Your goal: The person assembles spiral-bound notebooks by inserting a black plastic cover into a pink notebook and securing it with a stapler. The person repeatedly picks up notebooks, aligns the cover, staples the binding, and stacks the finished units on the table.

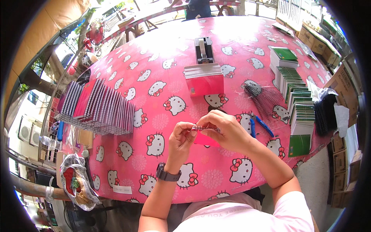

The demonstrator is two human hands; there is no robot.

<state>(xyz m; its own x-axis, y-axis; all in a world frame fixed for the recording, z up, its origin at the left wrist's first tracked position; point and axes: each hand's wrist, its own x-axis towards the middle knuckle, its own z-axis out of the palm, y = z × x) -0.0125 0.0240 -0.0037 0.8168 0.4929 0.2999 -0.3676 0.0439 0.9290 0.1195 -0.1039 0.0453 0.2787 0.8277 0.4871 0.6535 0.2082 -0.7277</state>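
Near the middle of the table, a small notebook with a pink-red cover (204, 140) is between my hands, a dark spiral binding coil along its upper edge. My left hand (183, 136), with a dark watch on the wrist, pinches the left end of that bound edge. Bent over the right part of the same edge, my right hand (225, 126) has its fingers closed and hides much of the coil. Just right of it lie blue-handled pliers (264, 126) and another blue-handled tool (252, 127). Loose dark binding coils (266, 98) are heaped beyond them.
Spiral-bound notebooks (106, 110) are piled at the left. Ahead, a stack of red-covered booklets (206, 84) stands before a grey-black desktop device (204, 51). Green-covered booklets (295, 92) line the right side, beside black coils (325, 116). A clear plastic bag (77, 181) hangs at the near-left edge.
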